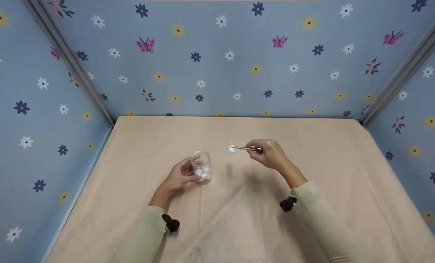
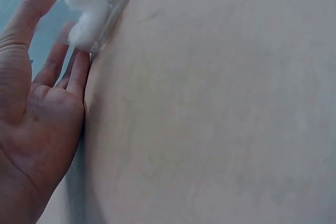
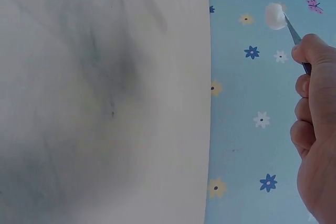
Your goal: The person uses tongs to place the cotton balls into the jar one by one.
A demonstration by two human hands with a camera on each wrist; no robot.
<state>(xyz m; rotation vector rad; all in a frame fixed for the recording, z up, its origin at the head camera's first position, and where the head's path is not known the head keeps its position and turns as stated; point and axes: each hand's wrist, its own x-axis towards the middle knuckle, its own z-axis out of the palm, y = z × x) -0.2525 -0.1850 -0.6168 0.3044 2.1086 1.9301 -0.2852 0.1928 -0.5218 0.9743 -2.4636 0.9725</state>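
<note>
A clear plastic jar (image 1: 201, 159) without a lid stands on the cloth, with several white cotton balls (image 1: 205, 176) in its lower part. My left hand (image 1: 176, 178) holds the jar from the left side, thumb in front and fingers behind. In the left wrist view the cotton balls (image 2: 89, 14) show through the jar wall beside the thumb. To the right of the jar, my right hand (image 1: 270, 155) grips a pair of tweezers (image 1: 244, 148) above the cloth. One white cotton ball (image 3: 274, 16) is pinched at the tweezers' tips, pointing left toward the jar.
A pale peach cloth (image 1: 148, 146) covers the table, with soft creases and shadows under the right arm. Blue walls (image 1: 217, 40) printed with flowers and butterflies stand on the left, back and right. Dark wrist cameras (image 1: 288, 204) sit at both sleeves.
</note>
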